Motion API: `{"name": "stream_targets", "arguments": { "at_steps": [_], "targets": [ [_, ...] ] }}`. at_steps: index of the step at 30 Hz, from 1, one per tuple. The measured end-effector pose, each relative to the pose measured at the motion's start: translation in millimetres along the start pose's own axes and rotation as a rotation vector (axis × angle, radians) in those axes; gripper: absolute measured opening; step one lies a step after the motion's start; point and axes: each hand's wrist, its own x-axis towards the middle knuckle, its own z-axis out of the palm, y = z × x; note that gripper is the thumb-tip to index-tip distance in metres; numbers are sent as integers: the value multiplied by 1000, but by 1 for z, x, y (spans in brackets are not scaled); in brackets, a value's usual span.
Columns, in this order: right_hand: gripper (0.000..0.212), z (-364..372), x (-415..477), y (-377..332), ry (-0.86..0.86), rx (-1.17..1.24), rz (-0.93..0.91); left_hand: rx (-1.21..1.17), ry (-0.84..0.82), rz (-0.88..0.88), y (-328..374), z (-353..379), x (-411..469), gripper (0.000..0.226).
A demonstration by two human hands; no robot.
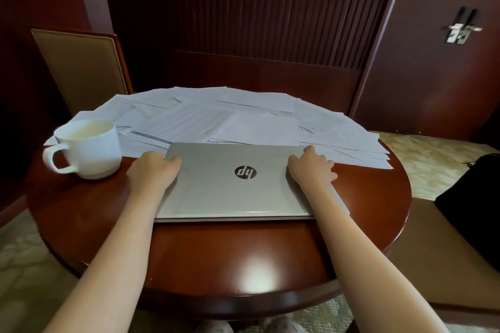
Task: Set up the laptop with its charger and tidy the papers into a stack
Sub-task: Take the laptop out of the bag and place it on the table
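Left hand (152,173) and right hand (311,167) grip opposite laptop (232,194) edges.

A round, glossy red-brown wooden table (230,259) carries three kinds of thing. A closed silver HP laptop (230,192) lies flat near the middle, logo up. Just left of the laptop's far corner stands a white handled cup (89,149), upright. Beyond the laptop's far edge, loose white papers (243,121) lie scattered and overlapping, reaching the table's far rim.
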Motion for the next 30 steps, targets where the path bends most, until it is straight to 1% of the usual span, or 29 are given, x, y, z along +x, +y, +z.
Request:
{"name": "stream_targets", "arguments": {
  "at_steps": [3,5,6,8,10,11,13,15,19,21,24,27,30],
  "targets": [
    [37,6,-9,0,21,-120,-63,55,6,8,1,0,-4,30],
    [37,9,-17,1,30,-205,-163,117,13,28,3,1,-9,33],
    [38,10,-22,1,28,-241,-259,148,17,45,4,2,-12,35],
    [40,11,-33,1,-21,-237,-530,194,24,89,5,2,-17,36],
    [44,10,-46,0,-138,-131,-758,213,21,121,4,1,-22,37],
    [48,8,-52,0,-203,-82,-827,214,13,125,4,0,-26,38],
    [57,6,-60,0,-294,-30,-899,214,-6,120,6,-3,-34,43],
    [62,5,-68,3,-342,-48,-923,211,-9,111,9,-4,-43,45],
    [62,5,-82,6,-289,-238,-1017,152,23,83,7,-6,-57,48],
    [58,4,-84,7,-276,-275,-1068,32,65,61,3,-8,-60,51],
    [58,3,-83,8,-297,-309,-1075,-331,160,21,-6,-10,-60,45],
    [56,1,-85,10,-269,-407,-1136,-655,174,-120,-14,-13,-57,39],
    [53,-4,-87,8,-284,-453,-1178,-771,197,-196,-17,-15,-55,35]
  ]
}}
